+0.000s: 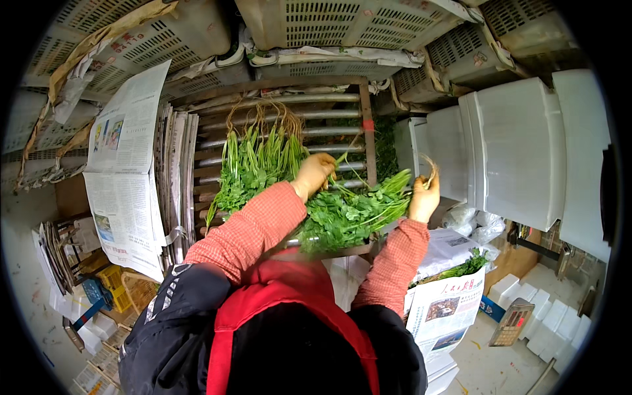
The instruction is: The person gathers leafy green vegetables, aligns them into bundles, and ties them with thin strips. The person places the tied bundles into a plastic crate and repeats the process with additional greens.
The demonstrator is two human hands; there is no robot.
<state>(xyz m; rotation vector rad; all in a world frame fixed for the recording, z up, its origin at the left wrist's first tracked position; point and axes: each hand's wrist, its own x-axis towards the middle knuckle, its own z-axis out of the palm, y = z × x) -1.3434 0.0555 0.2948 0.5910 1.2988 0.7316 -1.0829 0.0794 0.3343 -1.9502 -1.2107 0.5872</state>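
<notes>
Head view: your right hand (424, 197) grips the herb bunch (359, 210) by its roots, stems running left toward your left hand (314, 172), closed on its leaves.

Grey slotted plastic crates (342, 23) are stacked along the far side, above a wooden rack with metal bars (289, 112). White foam boxes (520, 151) stand at the right. Newspapers (125, 171) pile at the rack's left edge. The pale concrete floor (494, 365) carries small white blocks (553, 322).

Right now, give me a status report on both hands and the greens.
Left hand on the upright bunch, grip unclear. Right hand closed on the root end of a leafy bunch lying over the slatted rack. Nothing between the hands.
</notes>
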